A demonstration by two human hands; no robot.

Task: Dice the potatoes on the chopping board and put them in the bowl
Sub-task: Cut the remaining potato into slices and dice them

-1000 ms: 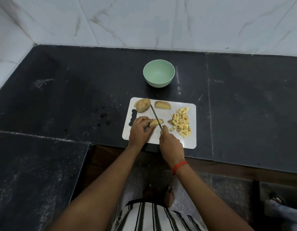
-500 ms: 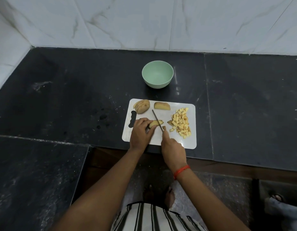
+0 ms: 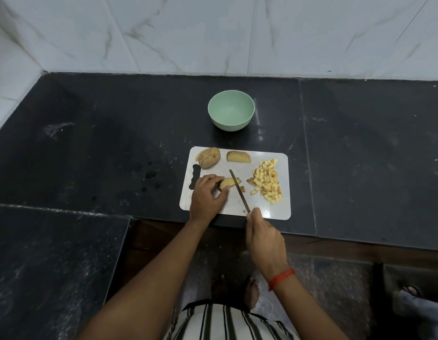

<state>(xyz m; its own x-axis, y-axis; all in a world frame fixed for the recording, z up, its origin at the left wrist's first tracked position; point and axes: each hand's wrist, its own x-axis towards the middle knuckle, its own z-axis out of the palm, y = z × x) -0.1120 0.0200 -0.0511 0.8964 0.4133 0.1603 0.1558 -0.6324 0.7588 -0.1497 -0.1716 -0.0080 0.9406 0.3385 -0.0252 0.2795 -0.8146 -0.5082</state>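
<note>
left hand (image 3: 207,195) holds potato wedge (image 3: 227,183) | right hand (image 3: 264,239) grips knife (image 3: 239,190) across wedge

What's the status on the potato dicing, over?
Left hand holds potato piece, right hand grips knife, blade across it. Diced pile on chopping board, bowl empty. Sliced potato and wedge wait at far edge; nothing blocks the bowl.

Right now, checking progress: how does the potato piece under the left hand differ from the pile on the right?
The potato piece is one long wedge; the pile is many small cubes. The left hand holds the piece, the knife across its end; the pile lies untouched. Both sit on the chopping board.
</note>
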